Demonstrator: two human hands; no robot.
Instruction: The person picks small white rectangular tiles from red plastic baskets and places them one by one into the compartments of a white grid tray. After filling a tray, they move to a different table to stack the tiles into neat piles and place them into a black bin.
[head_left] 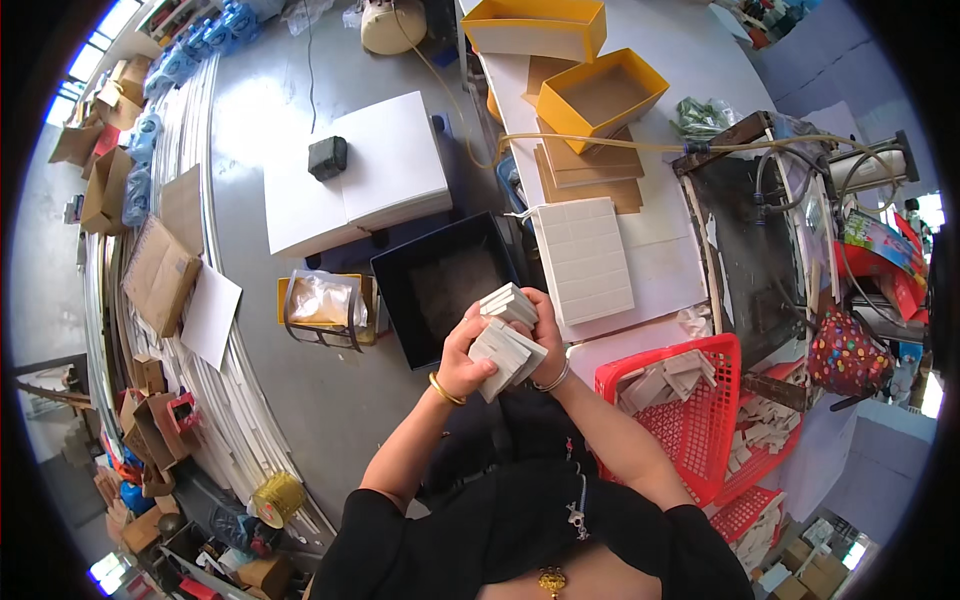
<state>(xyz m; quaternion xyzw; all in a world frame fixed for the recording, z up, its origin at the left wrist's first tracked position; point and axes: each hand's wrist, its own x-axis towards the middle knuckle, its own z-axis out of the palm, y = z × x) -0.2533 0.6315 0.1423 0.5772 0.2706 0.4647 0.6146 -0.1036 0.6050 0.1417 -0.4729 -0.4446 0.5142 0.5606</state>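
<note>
In front of my body, my left hand [463,368] is closed round a stack of white rectangular pieces [503,352], thumb across the top. Close beside it, my right hand [545,335] grips a smaller stack of similar white pieces [507,301]. The two stacks nearly meet; whether they touch, I cannot tell. Just beyond my hands stands a dark open bin [392,312] with a brownish inside. To the right, a white slab marked off into rectangles [585,262] lies on the white table [670,270].
Red plastic baskets [718,440] with white pieces stand at my right. Yellow open boxes [603,95] and brown boards [590,165] lie farther along the table. Beyond the bin, a dark block [327,158] rests on stacked white sheets [390,150]. A small yellow tray [325,300] sits left.
</note>
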